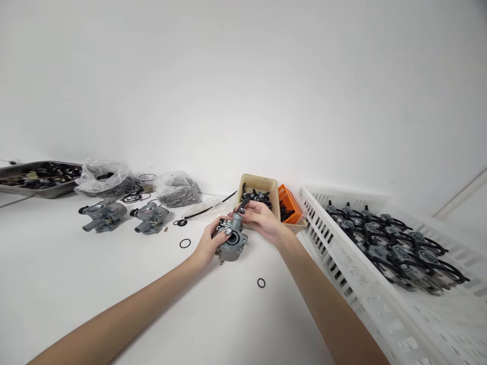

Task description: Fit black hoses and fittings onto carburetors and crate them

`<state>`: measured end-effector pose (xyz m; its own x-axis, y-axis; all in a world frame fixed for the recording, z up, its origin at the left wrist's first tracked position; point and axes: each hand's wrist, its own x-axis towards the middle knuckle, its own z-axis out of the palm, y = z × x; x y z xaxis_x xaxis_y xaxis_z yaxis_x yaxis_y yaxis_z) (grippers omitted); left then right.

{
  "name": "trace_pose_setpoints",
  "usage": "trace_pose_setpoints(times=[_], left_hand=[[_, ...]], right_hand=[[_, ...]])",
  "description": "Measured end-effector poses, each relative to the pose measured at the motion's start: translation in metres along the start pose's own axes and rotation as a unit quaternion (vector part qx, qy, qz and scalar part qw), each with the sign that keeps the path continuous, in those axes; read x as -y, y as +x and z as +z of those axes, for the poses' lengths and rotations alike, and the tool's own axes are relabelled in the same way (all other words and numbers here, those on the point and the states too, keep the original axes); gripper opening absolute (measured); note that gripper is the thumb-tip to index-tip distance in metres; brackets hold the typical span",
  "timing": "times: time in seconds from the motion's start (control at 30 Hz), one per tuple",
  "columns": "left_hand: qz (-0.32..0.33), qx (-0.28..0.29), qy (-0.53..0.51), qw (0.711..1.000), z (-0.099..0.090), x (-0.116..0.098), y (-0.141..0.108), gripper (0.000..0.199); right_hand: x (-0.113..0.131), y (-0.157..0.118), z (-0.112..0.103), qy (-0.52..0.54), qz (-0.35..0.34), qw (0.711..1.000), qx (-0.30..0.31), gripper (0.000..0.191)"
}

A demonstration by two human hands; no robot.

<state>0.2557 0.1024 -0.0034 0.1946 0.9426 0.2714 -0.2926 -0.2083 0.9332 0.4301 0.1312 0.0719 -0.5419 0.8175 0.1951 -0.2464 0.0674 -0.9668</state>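
Observation:
A grey metal carburetor [230,249] is held above the white table, its round bore facing me. My left hand [210,242] grips its left side, with the thumb over the front near the bore. At its top, my right hand [262,221] pinches a black rubber cap [244,204] that sits on the upright neck of the body. The right fingertips are close together around this cap. Two more grey carburetors, one at the far left [103,215] and one nearer [149,218], stand on the table left of my hands.
Black rings [185,243] [261,283] lie on the table. Behind my hands are a cream bin [258,181] and an orange basket [294,215]. A white crate [365,299] of carburetors stands right; plastic bags [178,188] and a metal tray [57,190] are left.

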Motion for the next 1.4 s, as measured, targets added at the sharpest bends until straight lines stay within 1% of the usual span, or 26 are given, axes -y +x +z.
trace_pose_setpoints(times=[0.2,0.5,0.6,0.73,1.0,1.17,1.4], left_hand=[[0.003,-0.002,-0.003,1.000,0.000,0.000,0.001,0.051],[-0.005,0.008,-0.014,1.000,0.001,-0.002,0.000,0.050],[-0.014,0.011,-0.023,1.000,0.002,-0.003,0.000,0.053],[-0.028,0.017,-0.039,0.999,0.004,-0.005,0.000,0.059],[-0.057,0.031,-0.088,0.994,0.013,-0.016,-0.002,0.062],[-0.062,0.033,-0.104,0.992,0.016,-0.019,-0.002,0.062],[-0.061,0.031,-0.116,0.991,0.014,-0.014,-0.001,0.063]], right_hand=[[-0.004,0.002,-0.004,-0.003,0.004,1.000,0.004,0.029],[-0.005,0.002,-0.002,0.007,-0.002,1.000,-0.004,0.030],[-0.005,0.002,-0.003,0.017,-0.005,1.000,0.007,0.028],[-0.004,0.002,-0.002,0.025,-0.001,1.000,0.006,0.031],[-0.006,0.002,-0.004,0.063,0.001,0.998,0.013,0.029],[-0.006,0.002,-0.004,0.048,0.006,0.998,0.028,0.027],[-0.007,0.004,-0.003,0.027,0.006,0.999,0.017,0.030]])
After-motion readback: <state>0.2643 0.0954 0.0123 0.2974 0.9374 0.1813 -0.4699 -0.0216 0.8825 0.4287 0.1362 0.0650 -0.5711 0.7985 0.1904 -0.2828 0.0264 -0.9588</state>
